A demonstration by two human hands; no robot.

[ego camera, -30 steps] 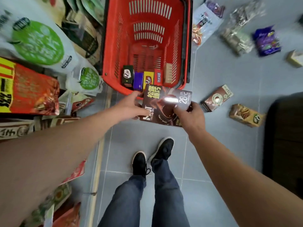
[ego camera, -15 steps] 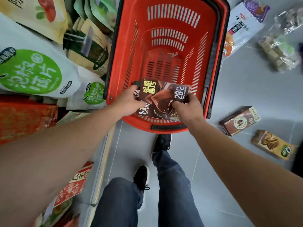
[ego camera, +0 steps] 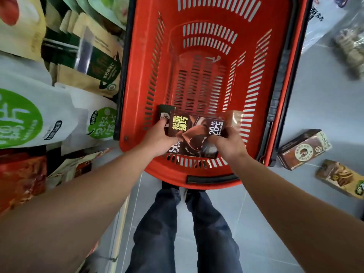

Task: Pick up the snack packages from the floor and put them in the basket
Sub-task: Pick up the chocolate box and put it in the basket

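A dark brown chocolate box (ego camera: 194, 133) marked "28°C" is held low inside the near end of the red basket (ego camera: 136, 75). My left hand (ego camera: 157, 137) grips its left edge and my right hand (ego camera: 226, 141) grips its right edge. Behind the box a small dark package (ego camera: 164, 113) stands against the basket's near wall; other packages there are hidden. On the grey floor to the right lie a brown box (ego camera: 304, 149) and a tan box (ego camera: 340, 178).
Shelves with large white-and-green bags (ego camera: 29, 119) and brown pouches (ego camera: 94, 71) run along the left. More loose snack bags (ego camera: 350, 44) lie on the floor at the upper right. My legs and shoes (ego camera: 173, 186) stand just below the basket.
Both hands have carried the chocolate box forward over the basket's near rim and lowered it inside. The view has moved closer to the basket.
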